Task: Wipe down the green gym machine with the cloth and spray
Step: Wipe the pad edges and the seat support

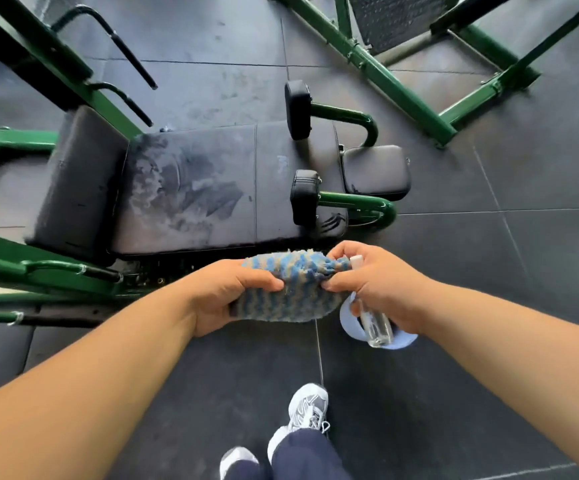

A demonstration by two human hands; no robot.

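The green gym machine (357, 197) lies low ahead of me, its long black bench pad (191, 188) showing wet smears on the left half. Two black roller pads (303, 197) stand near its right end. I hold a blue-and-tan striped cloth (291, 289) in front of the pad's near edge. My left hand (225, 292) grips the cloth's left side. My right hand (378, 285) pinches the cloth's right end and also holds a clear spray bottle (376, 323) with a pale blue base, pointing down.
Another green frame (399, 88) with a black footplate stands at the upper right. Green bars and black handles (122, 46) of the machine rise at the left. Dark rubber floor tiles (489, 375) lie all around. My shoes (307, 410) are below.
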